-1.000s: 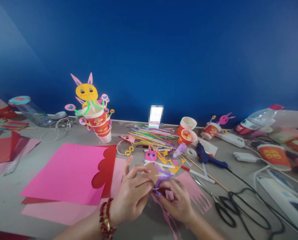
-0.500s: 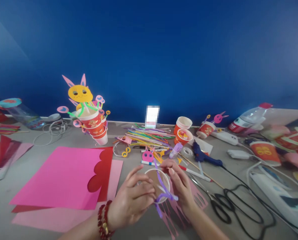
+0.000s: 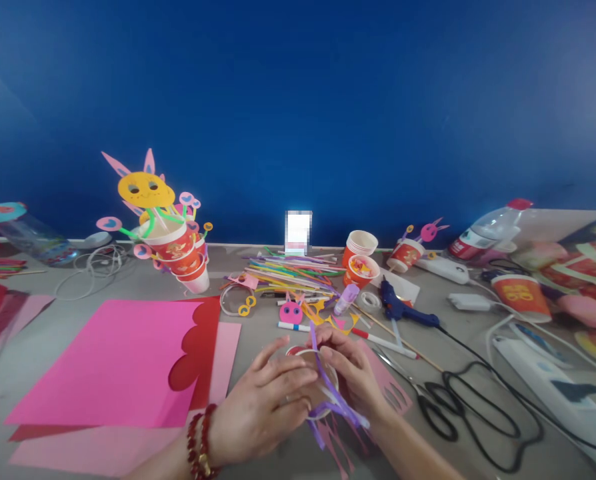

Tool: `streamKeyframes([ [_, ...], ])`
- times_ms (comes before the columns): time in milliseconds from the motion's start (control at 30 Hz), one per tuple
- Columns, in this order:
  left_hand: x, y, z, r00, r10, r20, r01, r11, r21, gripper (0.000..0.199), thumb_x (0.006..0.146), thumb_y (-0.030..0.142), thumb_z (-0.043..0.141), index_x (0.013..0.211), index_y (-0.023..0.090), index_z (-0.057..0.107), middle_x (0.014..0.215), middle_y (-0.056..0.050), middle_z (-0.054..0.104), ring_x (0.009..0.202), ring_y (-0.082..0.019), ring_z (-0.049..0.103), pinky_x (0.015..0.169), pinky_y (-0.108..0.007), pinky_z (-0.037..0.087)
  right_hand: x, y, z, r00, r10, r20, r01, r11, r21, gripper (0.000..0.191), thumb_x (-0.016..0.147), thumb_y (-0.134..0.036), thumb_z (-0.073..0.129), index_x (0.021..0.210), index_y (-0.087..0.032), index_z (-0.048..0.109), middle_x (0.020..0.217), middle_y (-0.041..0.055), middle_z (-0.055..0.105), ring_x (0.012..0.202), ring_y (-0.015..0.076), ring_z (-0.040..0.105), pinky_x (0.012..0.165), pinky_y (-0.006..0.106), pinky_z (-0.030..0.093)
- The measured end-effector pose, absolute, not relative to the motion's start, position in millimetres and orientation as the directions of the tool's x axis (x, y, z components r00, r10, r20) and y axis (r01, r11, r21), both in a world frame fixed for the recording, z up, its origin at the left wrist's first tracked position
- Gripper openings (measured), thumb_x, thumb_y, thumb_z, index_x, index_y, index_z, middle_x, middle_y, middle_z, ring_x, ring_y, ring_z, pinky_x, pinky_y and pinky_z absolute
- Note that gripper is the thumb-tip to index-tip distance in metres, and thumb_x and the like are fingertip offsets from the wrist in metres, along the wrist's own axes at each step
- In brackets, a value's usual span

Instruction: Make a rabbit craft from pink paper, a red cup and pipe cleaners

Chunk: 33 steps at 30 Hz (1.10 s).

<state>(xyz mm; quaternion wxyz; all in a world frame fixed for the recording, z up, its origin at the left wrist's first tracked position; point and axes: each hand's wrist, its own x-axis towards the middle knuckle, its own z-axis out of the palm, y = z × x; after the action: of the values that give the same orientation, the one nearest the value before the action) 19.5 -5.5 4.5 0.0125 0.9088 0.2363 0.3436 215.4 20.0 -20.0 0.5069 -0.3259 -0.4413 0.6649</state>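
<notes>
A paper cup [image 3: 323,373] with a white rim stands or is held between my hands, its brown inside facing up. Purple pipe cleaners [image 3: 331,390] cross its mouth and hang over the near side. My left hand [image 3: 273,393], with a red bead bracelet at the wrist, wraps round the cup's left side. My right hand [image 3: 351,367] holds the cup's right side, its fingertips at the far rim beside a purple strand. Pink cut paper [image 3: 385,377] lies beneath and right of my right hand.
Pink sheets [image 3: 103,367] lie left. Decorated cups [image 3: 165,237] stand behind them. Pipe cleaners [image 3: 293,273], a pink bunny face [image 3: 291,311] and markers lie ahead. A blue glue gun [image 3: 403,310], black scissors [image 3: 435,407], cables and a power strip [image 3: 553,393] are at right.
My left hand's fingers have closed in further over the cup. The right fingers have shifted left along the rim, and the cup has tilted or turned slightly. The view has moved a little.
</notes>
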Motion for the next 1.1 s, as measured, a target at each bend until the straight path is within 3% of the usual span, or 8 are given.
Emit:
streamKeyframes([
  [133,20.0,-6.8,0.3,0.638,0.447,0.627,0.432,-0.882,0.188,0.01,0.089,0.014,0.056,0.091,0.021,0.063,0.113,0.001,0.071,0.116,-0.015,0.054,0.121,-0.044,0.021,214.5,20.3,-18.8,-0.271,0.962,-0.025,-0.422,-0.142,-0.896,0.023,0.077,-0.037,0.077,0.093,-0.022,0.068,0.088,0.0019,0.062,0.081,0.0163,0.057,0.074,0.026,0.047],
  [267,20.3,-7.5,-5.1,0.632,0.477,0.611,0.456,-0.866,0.204,0.006,0.086,0.017,0.059,0.088,0.021,0.063,0.114,0.0,0.07,0.117,-0.016,0.054,0.121,-0.046,0.02,214.6,20.3,-20.8,-0.23,0.973,0.008,-0.415,-0.091,-0.905,0.019,0.078,-0.034,0.077,0.091,-0.023,0.068,0.084,0.001,0.064,0.076,0.0152,0.058,0.07,0.025,0.047],
  [433,18.6,-6.8,-0.7,0.667,0.5,0.552,0.464,-0.859,0.217,0.008,0.085,0.015,0.055,0.083,0.021,0.061,0.118,-0.002,0.069,0.119,-0.018,0.052,0.12,-0.049,0.021,218.1,18.7,-23.1,-0.128,0.979,0.162,-0.276,0.121,-0.953,0.011,0.082,-0.03,0.073,0.092,-0.025,0.071,0.089,0.0026,0.067,0.08,0.017,0.062,0.072,0.026,0.05],
  [600,17.8,-5.9,7.8,0.681,0.495,0.54,0.464,-0.862,0.205,0.011,0.086,0.016,0.054,0.079,0.021,0.06,0.124,-0.004,0.067,0.125,-0.02,0.05,0.119,-0.05,0.024,219.9,16.7,-17.7,-0.146,0.929,0.341,-0.135,0.323,-0.937,0.011,0.088,-0.029,0.066,0.097,-0.026,0.07,0.095,0.0049,0.067,0.089,0.0206,0.063,0.078,0.03,0.051],
  [900,19.0,-5.8,9.2,0.729,0.454,0.512,0.44,-0.884,0.157,0.014,0.089,0.015,0.051,0.087,0.021,0.064,0.121,-0.002,0.069,0.131,-0.018,0.047,0.123,-0.047,0.007,217.9,16.3,-16.0,-0.148,0.913,0.381,-0.095,0.37,-0.924,0.011,0.089,-0.025,0.064,0.098,-0.027,0.069,0.092,0.0042,0.068,0.085,0.0201,0.065,0.076,0.03,0.053],
  [1100,20.7,-4.9,18.6,0.716,0.452,0.532,0.431,-0.886,0.173,0.018,0.091,0.014,0.047,0.089,0.02,0.065,0.117,-0.005,0.071,0.13,-0.017,0.048,0.123,-0.045,0.004,222.5,14.3,-14.9,-0.171,0.847,0.504,0.003,0.512,-0.859,0.016,0.09,-0.023,0.06,0.104,-0.027,0.067,0.096,0.0071,0.067,0.091,0.0244,0.064,0.082,0.037,0.052],
])
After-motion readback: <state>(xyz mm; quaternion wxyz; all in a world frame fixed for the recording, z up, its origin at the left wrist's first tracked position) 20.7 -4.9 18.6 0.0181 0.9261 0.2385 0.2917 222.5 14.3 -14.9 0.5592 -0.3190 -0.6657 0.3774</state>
